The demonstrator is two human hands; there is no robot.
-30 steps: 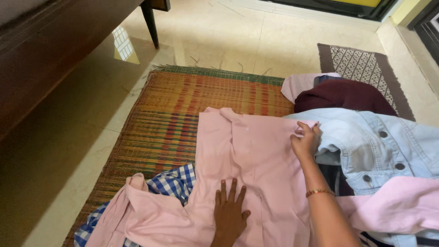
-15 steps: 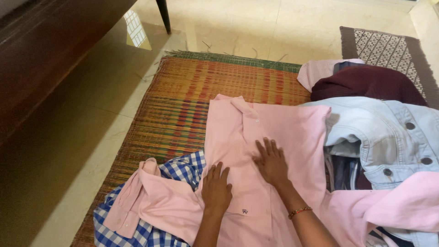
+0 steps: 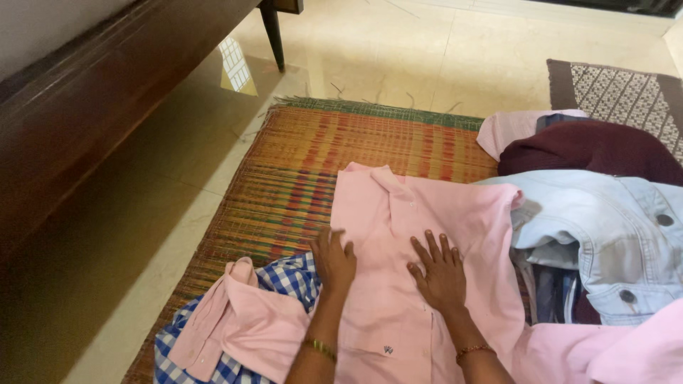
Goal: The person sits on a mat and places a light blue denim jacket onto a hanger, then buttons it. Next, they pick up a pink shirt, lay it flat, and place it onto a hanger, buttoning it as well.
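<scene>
A pink button-up shirt (image 3: 398, 213) lies spread flat on a striped woven mat (image 3: 320, 156), collar pointing away from me. My left hand (image 3: 333, 257) presses flat on the shirt's left edge, fingers spread, beside its loose pink sleeve (image 3: 245, 320). My right hand (image 3: 440, 270) lies palm down on the middle of the shirt, fingers apart. Neither hand grips the cloth. A blue and white checked garment (image 3: 284, 277) lies under the sleeve.
A light blue denim jacket (image 3: 612, 227) lies to the right, with a maroon garment (image 3: 597, 149) and pale pink cloth (image 3: 509, 128) behind it. A dark wooden furniture piece (image 3: 85, 107) runs along the left. A patterned doormat (image 3: 619, 89) lies far right on the tiled floor.
My right hand left the shirt's right edge and came to its middle, palm down. My left hand slid forward and left to the shirt's left edge. The view shifted slightly.
</scene>
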